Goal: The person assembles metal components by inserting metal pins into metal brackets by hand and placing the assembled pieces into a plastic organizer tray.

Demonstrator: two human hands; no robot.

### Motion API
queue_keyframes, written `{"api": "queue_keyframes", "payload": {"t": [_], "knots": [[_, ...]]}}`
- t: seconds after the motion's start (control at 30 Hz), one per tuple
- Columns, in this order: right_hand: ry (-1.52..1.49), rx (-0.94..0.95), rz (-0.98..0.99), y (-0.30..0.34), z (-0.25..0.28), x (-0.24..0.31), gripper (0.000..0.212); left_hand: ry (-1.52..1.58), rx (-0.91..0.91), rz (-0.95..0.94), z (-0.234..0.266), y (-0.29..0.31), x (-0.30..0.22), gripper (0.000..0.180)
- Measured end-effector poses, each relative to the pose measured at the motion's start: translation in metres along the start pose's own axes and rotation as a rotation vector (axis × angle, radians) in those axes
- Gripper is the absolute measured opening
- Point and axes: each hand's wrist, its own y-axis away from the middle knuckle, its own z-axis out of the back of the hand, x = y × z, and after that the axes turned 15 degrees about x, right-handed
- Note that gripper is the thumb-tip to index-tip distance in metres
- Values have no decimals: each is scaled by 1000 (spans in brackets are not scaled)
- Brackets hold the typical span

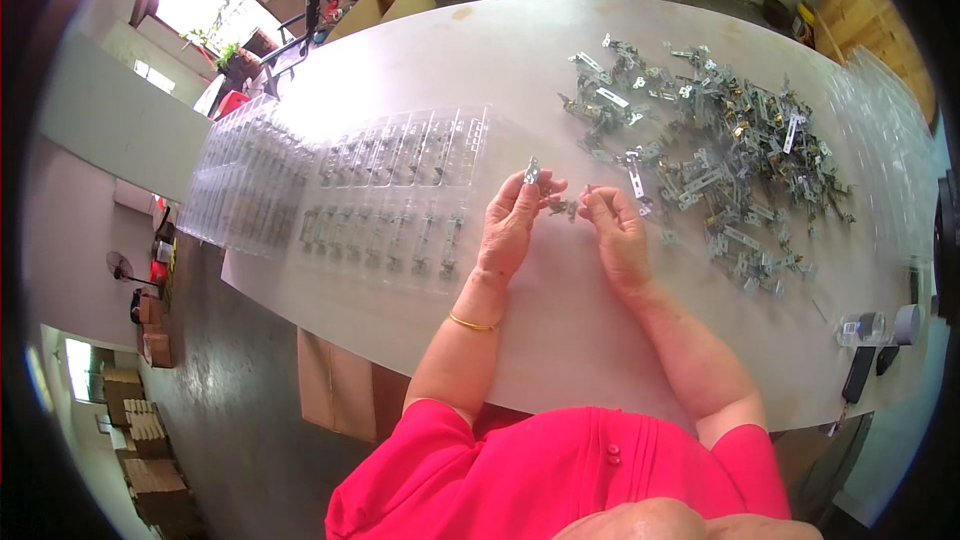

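Observation:
My left hand (508, 225) is closed around a small silvery metal bracket (532, 172), which stands up between its thumb and fingers. Close by, a second small metal part (563, 208) hangs between my two hands. The fingertips of my right hand (618, 236) are pinched together at its right end. Both hands are held over the white table, between a clear plastic tray (478, 180) to the left and a loose heap of metal brackets (735, 155) to the right. Rows of similar metal parts lie in the tray's compartments.
Stacked clear trays (235, 180) stand at the table's left edge. Clear plastic sheets or trays (880, 155) lie at the far right. Nearer, there are a clear bottle (862, 329) and a black phone-like object (857, 374). A cardboard box (335, 385) sits below the table's edge.

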Motion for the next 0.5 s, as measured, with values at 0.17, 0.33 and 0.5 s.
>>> {"api": "queue_keyframes", "payload": {"t": [0.17,0.33,0.5], "knots": [[115,71,9,2,-4,11,9,-7,-52,150,1,3,-7,26],[254,113,-55,8,-6,18,8,-96,-66,233,-5,1,-14,25],[285,96,-26,7,-8,21,10,-198,-48,264,-8,1,-14,23]]}}
